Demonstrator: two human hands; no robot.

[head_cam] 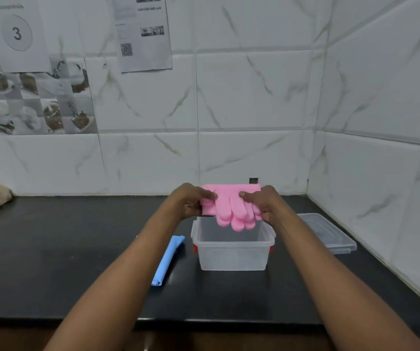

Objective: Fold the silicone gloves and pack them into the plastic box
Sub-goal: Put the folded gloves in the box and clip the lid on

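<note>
Both hands [229, 202] gripping folded pink gloves [231, 206], box's [233, 257] far rim hidden.

Soft, even indoor light fills the scene with no hard shadows, the black counter [77, 249] below the hands giving only a dull sheen, while the wide lens bends the wall tiles [381, 97] at the edges and the papers [143, 34] above look blurred.
</note>
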